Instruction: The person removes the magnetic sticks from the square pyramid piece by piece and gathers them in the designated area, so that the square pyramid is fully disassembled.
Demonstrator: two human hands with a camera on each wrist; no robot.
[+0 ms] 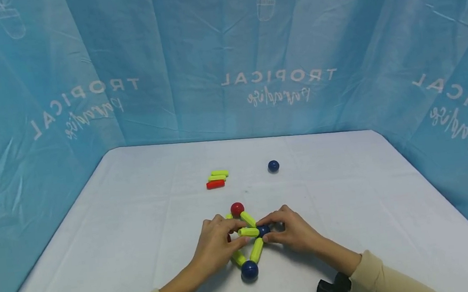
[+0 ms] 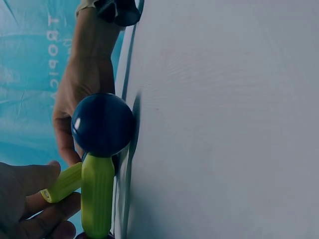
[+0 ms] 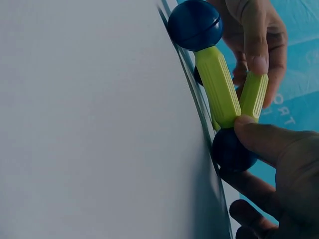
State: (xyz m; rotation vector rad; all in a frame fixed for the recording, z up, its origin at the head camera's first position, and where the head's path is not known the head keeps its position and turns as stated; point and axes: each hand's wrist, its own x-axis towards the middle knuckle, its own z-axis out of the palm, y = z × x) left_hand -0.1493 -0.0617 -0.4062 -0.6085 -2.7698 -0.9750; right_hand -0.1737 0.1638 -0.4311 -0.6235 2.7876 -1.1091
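Observation:
A four-sided frame of yellow-green rods and balls lies on the table, with a red ball (image 1: 237, 209) at its far corner and a blue ball (image 1: 249, 271) at the near one. My left hand (image 1: 214, 244) pinches a yellow-green rod (image 1: 249, 232) between thumb and fingers, hiding the frame's left corner. The rod's other end meets the right-corner blue ball (image 3: 233, 150) and slants up from the frame. My right hand (image 1: 293, 231) grips that ball with thumb and fingers. Another rod (image 3: 218, 87) joins it to the near blue ball.
Beyond the frame, two yellow-green rods (image 1: 219, 173) and a red rod (image 1: 215, 184) lie side by side. Off to their right sits a loose blue ball (image 1: 273, 166). The white table (image 1: 138, 213) ends at a blue printed curtain (image 1: 189, 50).

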